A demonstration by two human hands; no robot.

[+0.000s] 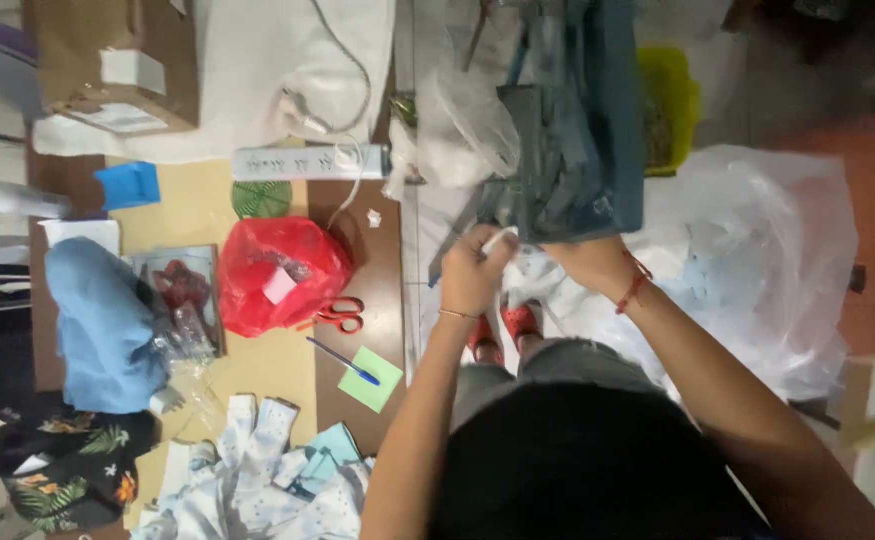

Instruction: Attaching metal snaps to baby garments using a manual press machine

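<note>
My left hand (pixel 472 272) is closed, pinching a small white piece (pixel 498 240) at the lower left corner of a folded dark teal garment (pixel 582 130). My right hand (pixel 585 262), with a red cord on its wrist, grips the garment's lower edge, and its fingers are partly hidden under the cloth. A crumpled clear plastic bag (pixel 465 130) lies against the garment's left side. Both hands are close together above my feet in red sandals (pixel 502 328).
On the table at left lie a red plastic bag (pixel 282 270), red-handled scissors (pixel 343 315), a blue pen (pixel 342 362), a green note (pixel 370 380), a white power strip (pixel 307 162), a cardboard box (pixel 117 60) and blue cloth (pixel 102 320). A large clear bag (pixel 767 250) fills the right.
</note>
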